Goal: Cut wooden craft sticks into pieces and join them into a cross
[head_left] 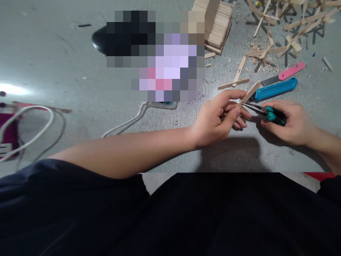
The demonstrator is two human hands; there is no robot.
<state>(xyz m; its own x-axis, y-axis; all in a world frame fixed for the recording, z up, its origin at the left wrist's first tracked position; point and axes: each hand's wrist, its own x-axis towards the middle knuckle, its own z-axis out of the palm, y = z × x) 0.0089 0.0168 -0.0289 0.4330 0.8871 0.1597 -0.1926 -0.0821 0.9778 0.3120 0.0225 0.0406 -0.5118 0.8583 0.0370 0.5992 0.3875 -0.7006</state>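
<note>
Between the thumb and fingers of my left hand is a wooden craft stick, tilted up to the right. My right hand is wrapped round the green-and-black handles of needle-nose pliers. The tips of the pliers meet the stick close to my left thumb; whether the jaws are closed on it I cannot tell. Just beyond the hands lie a blue utility knife and a pink-handled blade.
A stack of craft sticks stands at the back. Joined stick pieces and wood shavings spread over the far right of the grey table. A white cable runs left from a blurred-out area. A dark rounded object lies beyond it.
</note>
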